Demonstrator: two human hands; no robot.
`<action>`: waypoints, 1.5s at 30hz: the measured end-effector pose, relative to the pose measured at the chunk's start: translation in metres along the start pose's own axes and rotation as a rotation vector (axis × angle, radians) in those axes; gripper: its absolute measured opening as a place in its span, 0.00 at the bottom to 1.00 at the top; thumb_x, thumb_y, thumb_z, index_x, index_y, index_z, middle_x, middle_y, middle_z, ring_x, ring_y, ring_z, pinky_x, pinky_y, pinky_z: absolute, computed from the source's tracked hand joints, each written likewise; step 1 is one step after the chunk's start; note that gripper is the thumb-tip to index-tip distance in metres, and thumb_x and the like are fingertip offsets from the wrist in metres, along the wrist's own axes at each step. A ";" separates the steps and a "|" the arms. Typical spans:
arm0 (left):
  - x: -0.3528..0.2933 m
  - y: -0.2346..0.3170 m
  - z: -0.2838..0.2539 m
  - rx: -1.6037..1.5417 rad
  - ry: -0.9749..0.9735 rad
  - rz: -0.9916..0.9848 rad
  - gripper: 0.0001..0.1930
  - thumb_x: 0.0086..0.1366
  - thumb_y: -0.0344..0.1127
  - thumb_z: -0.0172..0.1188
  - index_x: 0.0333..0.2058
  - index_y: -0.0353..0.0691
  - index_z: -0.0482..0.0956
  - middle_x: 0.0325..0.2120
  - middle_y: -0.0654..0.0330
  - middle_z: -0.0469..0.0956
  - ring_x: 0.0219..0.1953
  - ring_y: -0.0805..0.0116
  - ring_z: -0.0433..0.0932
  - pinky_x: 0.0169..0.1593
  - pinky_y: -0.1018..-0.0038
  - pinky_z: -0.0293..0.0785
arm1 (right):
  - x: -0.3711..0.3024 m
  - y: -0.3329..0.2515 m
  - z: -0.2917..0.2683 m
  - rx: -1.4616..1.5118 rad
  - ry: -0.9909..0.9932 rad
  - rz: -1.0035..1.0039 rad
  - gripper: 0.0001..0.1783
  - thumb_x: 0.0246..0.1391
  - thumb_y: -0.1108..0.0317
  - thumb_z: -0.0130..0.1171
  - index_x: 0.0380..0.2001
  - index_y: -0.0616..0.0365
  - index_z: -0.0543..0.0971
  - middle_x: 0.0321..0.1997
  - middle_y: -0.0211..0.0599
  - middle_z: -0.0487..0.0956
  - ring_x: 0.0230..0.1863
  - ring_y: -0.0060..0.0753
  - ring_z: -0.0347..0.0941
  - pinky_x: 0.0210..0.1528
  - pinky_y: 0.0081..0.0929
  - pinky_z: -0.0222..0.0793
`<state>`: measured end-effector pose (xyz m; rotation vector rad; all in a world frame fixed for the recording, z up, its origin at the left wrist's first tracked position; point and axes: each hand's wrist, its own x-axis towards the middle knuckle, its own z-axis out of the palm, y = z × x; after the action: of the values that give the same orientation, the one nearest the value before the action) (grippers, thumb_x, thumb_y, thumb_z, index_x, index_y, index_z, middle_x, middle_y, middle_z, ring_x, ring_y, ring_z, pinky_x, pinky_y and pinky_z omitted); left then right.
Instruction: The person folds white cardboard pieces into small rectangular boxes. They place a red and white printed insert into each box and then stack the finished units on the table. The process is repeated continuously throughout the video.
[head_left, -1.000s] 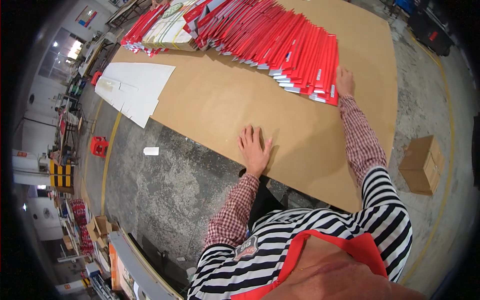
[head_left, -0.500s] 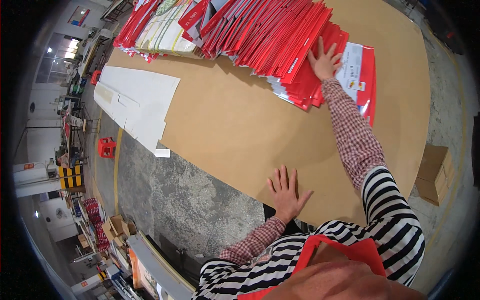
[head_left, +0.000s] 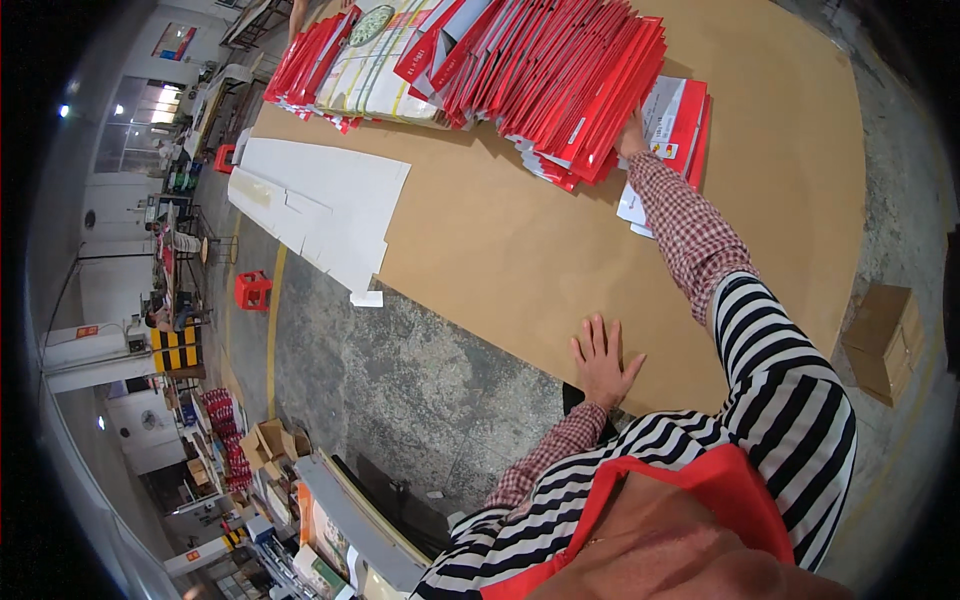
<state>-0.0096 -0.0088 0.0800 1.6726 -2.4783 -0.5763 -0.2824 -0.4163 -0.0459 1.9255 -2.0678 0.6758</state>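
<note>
A long row of flat red-and-white printed packets (head_left: 575, 85) leans in overlapping layers across the far side of the brown tabletop (head_left: 520, 260). My right hand (head_left: 631, 138) reaches to the row's right end, between it and a few loose packets (head_left: 686, 125) lying flat beside it. Its fingers are hidden by the packets, so their grip does not show. A white packet edge (head_left: 632, 208) sticks out below that wrist. My left hand (head_left: 605, 365) rests flat near the table's front edge, fingers spread, holding nothing.
A strapped bundle of white sheets (head_left: 385, 75) and more red packets (head_left: 305, 70) stand far left, with another person's hand (head_left: 297, 15) behind them. White cardboard (head_left: 320, 205) overhangs the left edge. An open carton (head_left: 885, 345) sits on the floor at right.
My right hand has gone from lying spread on the end packets to reaching in beside them. The row's right end is more upright. My left hand remains flat; the view has shifted.
</note>
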 end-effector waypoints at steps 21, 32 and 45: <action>-0.002 -0.001 0.009 -0.001 0.022 0.025 0.42 0.63 0.62 0.54 0.69 0.44 0.58 0.72 0.47 0.46 0.74 0.45 0.40 0.70 0.41 0.33 | -0.132 -0.029 -0.158 0.204 0.046 0.568 0.51 0.46 0.57 0.70 0.69 0.61 0.57 0.72 0.66 0.49 0.73 0.63 0.46 0.73 0.49 0.45; 0.000 0.002 0.006 -0.044 0.037 0.021 0.40 0.63 0.60 0.55 0.68 0.43 0.59 0.72 0.47 0.47 0.74 0.45 0.41 0.71 0.43 0.33 | -0.080 -0.018 -0.128 0.302 -0.061 0.581 0.49 0.53 0.55 0.63 0.71 0.61 0.51 0.75 0.64 0.44 0.76 0.60 0.40 0.76 0.48 0.37; 0.003 0.009 0.001 -0.058 0.067 0.052 0.39 0.65 0.59 0.54 0.68 0.43 0.58 0.72 0.48 0.46 0.74 0.47 0.41 0.71 0.44 0.33 | -0.082 -0.044 -0.111 0.264 -0.019 0.556 0.35 0.62 0.61 0.46 0.69 0.65 0.56 0.75 0.60 0.50 0.76 0.54 0.45 0.75 0.47 0.42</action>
<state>-0.0195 -0.0082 0.0816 1.5754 -2.4260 -0.5715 -0.2456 -0.2922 0.0186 1.4581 -2.6644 1.0915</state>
